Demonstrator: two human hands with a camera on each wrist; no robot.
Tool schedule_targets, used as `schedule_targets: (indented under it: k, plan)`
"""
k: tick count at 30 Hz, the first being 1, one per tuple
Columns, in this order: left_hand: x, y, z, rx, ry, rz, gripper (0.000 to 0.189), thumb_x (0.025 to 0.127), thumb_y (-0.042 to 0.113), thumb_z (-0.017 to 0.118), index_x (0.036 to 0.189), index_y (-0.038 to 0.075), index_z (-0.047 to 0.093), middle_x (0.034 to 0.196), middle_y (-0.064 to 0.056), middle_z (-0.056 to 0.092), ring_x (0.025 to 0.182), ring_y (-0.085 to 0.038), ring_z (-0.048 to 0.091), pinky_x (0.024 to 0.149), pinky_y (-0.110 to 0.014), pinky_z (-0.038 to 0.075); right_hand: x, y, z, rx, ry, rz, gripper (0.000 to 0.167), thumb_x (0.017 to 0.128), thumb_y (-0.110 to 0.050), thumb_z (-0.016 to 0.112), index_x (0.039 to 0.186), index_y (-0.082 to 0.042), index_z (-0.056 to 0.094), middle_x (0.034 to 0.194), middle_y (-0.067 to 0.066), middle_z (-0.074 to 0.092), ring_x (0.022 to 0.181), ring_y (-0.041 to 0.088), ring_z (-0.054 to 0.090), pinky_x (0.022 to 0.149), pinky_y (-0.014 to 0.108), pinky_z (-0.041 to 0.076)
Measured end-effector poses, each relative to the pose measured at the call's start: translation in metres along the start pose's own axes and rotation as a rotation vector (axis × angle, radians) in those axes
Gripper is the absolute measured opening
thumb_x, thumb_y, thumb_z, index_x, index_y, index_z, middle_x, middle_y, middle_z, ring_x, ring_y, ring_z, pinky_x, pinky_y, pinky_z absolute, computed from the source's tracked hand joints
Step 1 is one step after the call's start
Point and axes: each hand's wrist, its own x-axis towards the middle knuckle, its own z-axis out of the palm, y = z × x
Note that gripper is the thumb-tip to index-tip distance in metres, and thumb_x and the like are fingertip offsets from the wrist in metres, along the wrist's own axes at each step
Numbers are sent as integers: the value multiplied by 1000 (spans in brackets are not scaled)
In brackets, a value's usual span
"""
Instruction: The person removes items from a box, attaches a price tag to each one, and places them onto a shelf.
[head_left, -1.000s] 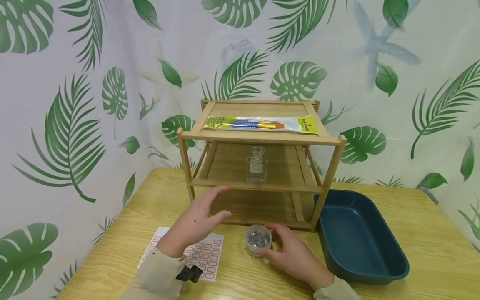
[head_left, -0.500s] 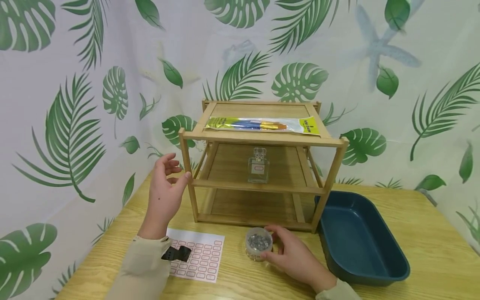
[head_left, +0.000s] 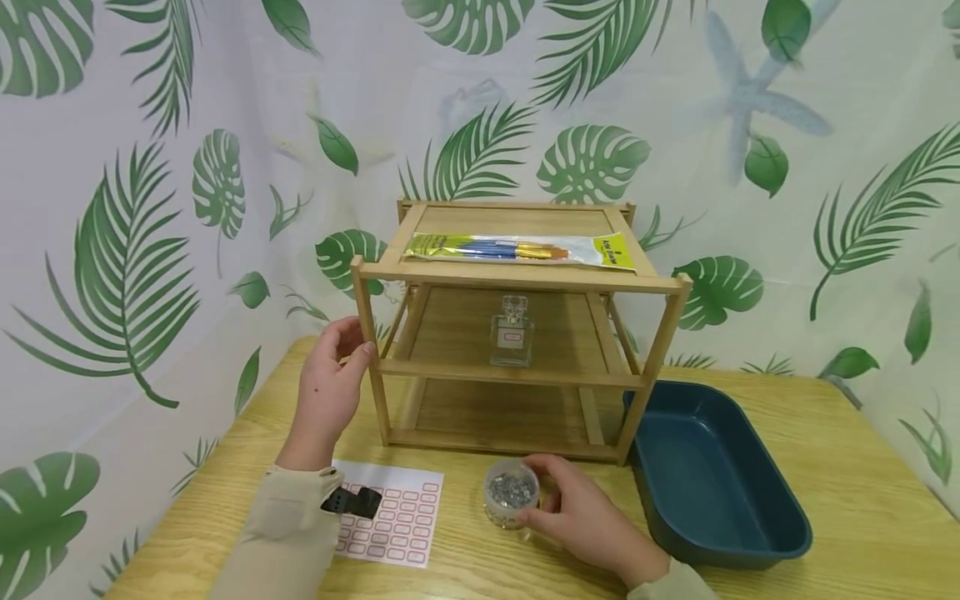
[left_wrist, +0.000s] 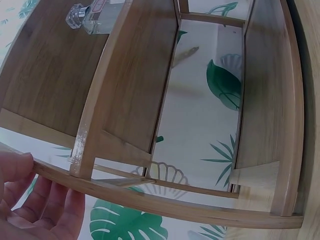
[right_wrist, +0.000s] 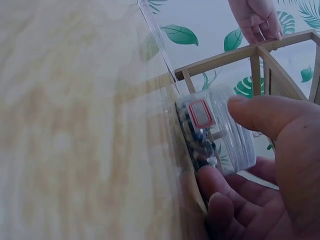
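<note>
My left hand [head_left: 328,393] holds the left front post of a three-tier wooden shelf rack [head_left: 517,375], thumb in front and fingers behind. The left wrist view shows that thumb [left_wrist: 17,165] against the post. On the table, my right hand [head_left: 588,518] grips a small round clear jar [head_left: 512,493] from its right side. Silvery bits [right_wrist: 201,145] fill its lower part, and a red-bordered label [right_wrist: 201,114] is on its wall. A clear glass perfume bottle [head_left: 512,337] with a similar label stands on the middle shelf.
A packet of paintbrushes [head_left: 517,249] lies on the top shelf. Right of the rack sits a deep dark-blue basin [head_left: 720,467]. A sheet of red-outlined labels [head_left: 401,517] lies partly under the left wrist. A leaf-patterned curtain [head_left: 300,83] hangs behind.
My left hand has moved left and up from above the label sheet to the rack's left post, its fingers now round it. My right hand stays at the jar.
</note>
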Motion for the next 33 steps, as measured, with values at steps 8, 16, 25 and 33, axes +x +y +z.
schedule_targets:
  k: [8, 16, 25, 33]
  plan:
    - [1, 0, 0, -18, 16, -2, 36, 105, 16, 57, 140, 9, 54, 127, -9, 60, 120, -25, 54, 103, -51, 43, 7, -9, 0, -79, -2, -9, 81, 85, -44, 81, 150, -8, 47, 110, 6, 57, 71, 20, 53, 57, 32, 48]
    - [0, -2, 3, -48, 28, 12, 35, 105, 14, 57, 139, 8, 54, 126, -9, 60, 119, -25, 54, 102, -50, 43, 20, -14, -4, -77, 109, 4, 73, 84, -36, 84, 144, -7, 53, 113, 6, 59, 72, 18, 53, 57, 32, 48]
    - [2, -5, 3, -43, 40, 20, 35, 105, 17, 58, 139, 10, 55, 125, -7, 60, 119, -23, 54, 100, -49, 44, 52, -25, -11, -37, 222, 95, 66, 88, -36, 80, 142, -9, 54, 115, 6, 65, 88, 19, 61, 70, 38, 53]
    - [2, -9, 2, -51, 28, 12, 34, 105, 16, 58, 138, 9, 55, 124, -7, 60, 117, -23, 55, 101, -49, 45, 80, -24, -6, -112, 254, 129, 78, 91, -48, 73, 153, -10, 43, 147, 15, 50, 117, 34, 59, 91, 52, 50]
